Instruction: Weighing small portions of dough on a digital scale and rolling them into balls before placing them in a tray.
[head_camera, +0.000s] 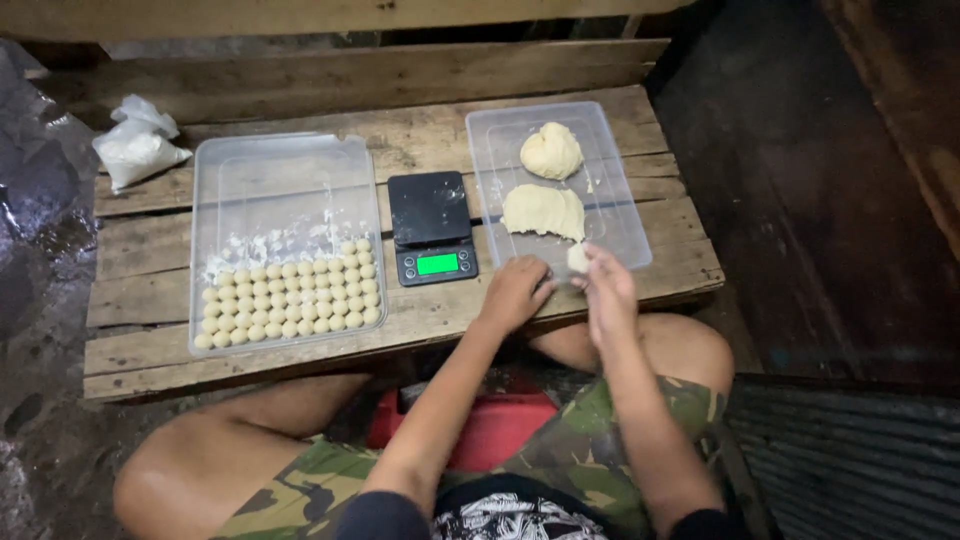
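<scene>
My right hand (607, 290) pinches a small dough piece (577, 258) in its fingertips, just over the near edge of the right tray (625, 215). My left hand (515, 292) rests loosely curled on the table (140, 290) beside it, holding nothing (as far as I can see). In that tray lie a flat slab (543, 211) and a round lump (551, 151). The scale (431, 226) sits between the trays; the left tray (270, 175) holds rows of balls (290, 300). A white bag (136, 148) lies at the far left.

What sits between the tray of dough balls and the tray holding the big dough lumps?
In the head view, a black digital scale stands on the wooden table between the two clear trays.
</scene>
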